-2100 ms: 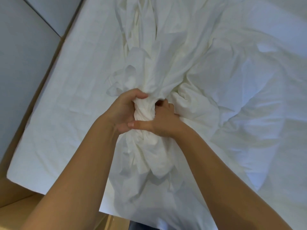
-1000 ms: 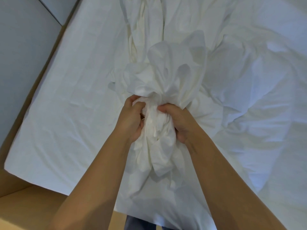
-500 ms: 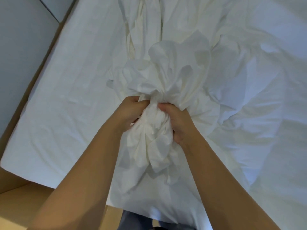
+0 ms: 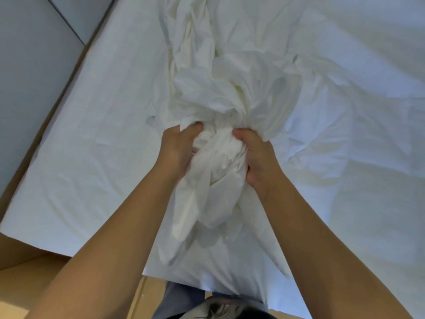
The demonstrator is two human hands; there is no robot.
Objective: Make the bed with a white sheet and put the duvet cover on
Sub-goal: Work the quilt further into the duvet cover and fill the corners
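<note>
A bunched white duvet cover is gathered in the middle of the bed, over a white sheet spread on the mattress. My left hand grips the left side of the bunch, fingers curled into the folds. My right hand grips the right side of the same bunch, thumb on top. A loose tail of the fabric hangs down between my forearms towards the bed's near edge. More rumpled white bedding lies to the right.
A grey wall runs along the bed's left side, with a wooden bed frame edge below it. Wooden floor shows at the lower left. My legs and a shoe stand at the bed's near edge.
Both hands have shifted their grip along the bunched fabric, which has been gathered and puffed up above my hands. My hands now sit a little further apart on it.
</note>
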